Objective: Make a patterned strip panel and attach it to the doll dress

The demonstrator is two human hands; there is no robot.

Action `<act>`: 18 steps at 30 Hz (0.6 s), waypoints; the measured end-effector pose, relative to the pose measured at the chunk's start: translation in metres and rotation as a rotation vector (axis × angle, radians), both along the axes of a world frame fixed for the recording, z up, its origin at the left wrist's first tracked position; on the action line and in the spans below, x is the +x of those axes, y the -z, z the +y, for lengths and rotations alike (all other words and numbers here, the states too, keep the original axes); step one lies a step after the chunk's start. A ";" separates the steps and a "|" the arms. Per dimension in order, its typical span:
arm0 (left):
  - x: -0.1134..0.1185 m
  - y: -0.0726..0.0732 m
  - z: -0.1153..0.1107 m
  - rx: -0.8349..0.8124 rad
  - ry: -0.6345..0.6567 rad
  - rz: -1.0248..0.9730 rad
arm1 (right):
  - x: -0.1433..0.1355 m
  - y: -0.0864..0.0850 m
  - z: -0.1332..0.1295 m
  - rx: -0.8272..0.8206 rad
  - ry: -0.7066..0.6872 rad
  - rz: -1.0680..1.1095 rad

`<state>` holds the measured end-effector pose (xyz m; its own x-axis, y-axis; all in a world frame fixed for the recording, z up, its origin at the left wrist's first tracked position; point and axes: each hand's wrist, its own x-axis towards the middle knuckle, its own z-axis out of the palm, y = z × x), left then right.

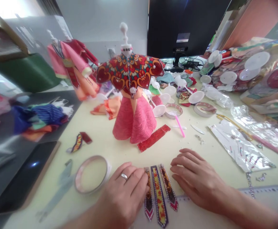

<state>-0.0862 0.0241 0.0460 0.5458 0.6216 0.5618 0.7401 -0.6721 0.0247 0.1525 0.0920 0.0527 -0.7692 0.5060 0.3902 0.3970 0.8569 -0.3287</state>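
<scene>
Three narrow patterned strips with pointed lower ends lie side by side at the front of the table: a left strip [149,203], a yellow middle strip [159,197] and a right strip [169,187]. My left hand [129,190], with a ring, rests at the left strip and covers part of its edge; its fingers are flat. Just right of the right strip, my right hand [196,178] lies palm down with fingers stretched out, holding nothing. Behind them stands a doll stand in a pink skirt [134,121] and a red patterned collar [129,71].
A tape roll [91,174] and a blurred grey tool [57,187] lie left, beside a phone [25,175]. Behind the hands are a red strip [153,137] and a pink stick [179,125]. A silvery sheet [241,146] lies right; a monitor [184,28] stands behind.
</scene>
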 end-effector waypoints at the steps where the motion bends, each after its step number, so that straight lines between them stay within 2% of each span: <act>1: 0.000 -0.001 0.002 -0.009 -0.009 -0.013 | 0.000 0.001 0.003 0.004 0.013 0.012; 10: -0.003 -0.002 0.010 -0.119 -0.051 -0.043 | 0.000 0.008 0.012 0.005 0.109 0.086; 14: -0.004 0.001 0.012 -0.129 -0.068 -0.099 | 0.000 -0.006 0.023 0.028 0.133 0.047; 18: -0.005 0.001 0.014 -0.104 -0.069 -0.140 | -0.007 -0.024 0.052 0.005 0.285 -0.081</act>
<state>-0.0911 0.0384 0.0446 0.4212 0.7136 0.5597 0.7686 -0.6085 0.1975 0.1458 0.1442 0.0769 -0.6248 0.7047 0.3361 0.6469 0.7083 -0.2825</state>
